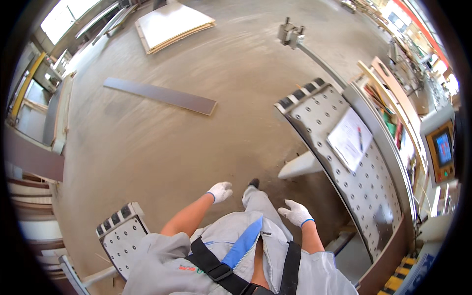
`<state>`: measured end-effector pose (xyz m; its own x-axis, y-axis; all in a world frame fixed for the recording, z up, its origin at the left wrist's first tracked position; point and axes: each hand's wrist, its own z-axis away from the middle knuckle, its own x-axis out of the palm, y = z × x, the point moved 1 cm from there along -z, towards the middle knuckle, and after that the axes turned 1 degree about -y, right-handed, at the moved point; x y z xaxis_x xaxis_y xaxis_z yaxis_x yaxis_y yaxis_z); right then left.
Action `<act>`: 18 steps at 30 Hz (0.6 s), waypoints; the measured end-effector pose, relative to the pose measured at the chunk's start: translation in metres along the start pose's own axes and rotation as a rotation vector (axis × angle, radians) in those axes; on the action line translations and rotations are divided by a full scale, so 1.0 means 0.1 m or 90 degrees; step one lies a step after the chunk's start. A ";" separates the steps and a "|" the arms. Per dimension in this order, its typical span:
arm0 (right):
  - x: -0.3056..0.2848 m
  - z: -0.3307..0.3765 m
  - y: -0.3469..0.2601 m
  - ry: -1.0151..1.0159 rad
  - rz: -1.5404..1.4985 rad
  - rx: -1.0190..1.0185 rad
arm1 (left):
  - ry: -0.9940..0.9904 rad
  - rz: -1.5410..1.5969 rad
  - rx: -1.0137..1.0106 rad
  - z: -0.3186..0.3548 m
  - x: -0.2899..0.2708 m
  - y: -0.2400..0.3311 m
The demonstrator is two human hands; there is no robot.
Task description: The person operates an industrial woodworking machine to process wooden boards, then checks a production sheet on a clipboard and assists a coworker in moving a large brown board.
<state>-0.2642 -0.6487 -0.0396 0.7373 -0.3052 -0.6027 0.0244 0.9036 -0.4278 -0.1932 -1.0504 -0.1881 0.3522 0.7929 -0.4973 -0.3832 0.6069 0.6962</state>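
Note:
My left hand (220, 192), in a white knit glove with a blue cuff edge, hangs in front of my body over the bare floor. Its fingers are loosely bent and nothing shows in them. My right hand (296, 213), gloved the same way, is held out beside my leg with thumb and fingers apart, also without anything. Nearest to the right hand is a grey machine table (322, 120) dotted with round studs, which it does not touch. Papers (347, 139) lie on that table with a pen (360, 138) on top.
A long dark board (162, 96) lies on the floor ahead. Farther off is a stack of white-topped panels (172, 24). A smaller studded support (125, 241) stands at my left, near stacked boards (32, 204). A control panel with a screen (442, 149) is at right.

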 end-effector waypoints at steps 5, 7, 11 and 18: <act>-0.60 -1.08 -1.12 -0.025 0.001 -0.114 | 0.202 0.092 -0.059 -0.80 -1.48 -0.50; -0.84 -1.59 -1.66 -0.051 -0.079 -0.160 | 0.312 0.178 -0.153 -0.97 -1.91 -1.07; -1.66 -2.19 -3.02 -0.065 -0.046 -0.282 | 0.356 0.045 -0.300 -0.83 -2.43 -1.73; -2.59 -3.97 -4.01 -0.063 0.100 -0.352 | -0.154 -0.362 -0.338 -0.98 -2.34 -2.18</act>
<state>-0.7333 -1.0515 0.0204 0.7638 -0.1269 -0.6328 -0.4271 0.6358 -0.6430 -0.2759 -1.3626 -0.2742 0.7667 0.3581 -0.5329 -0.4222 0.9065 0.0018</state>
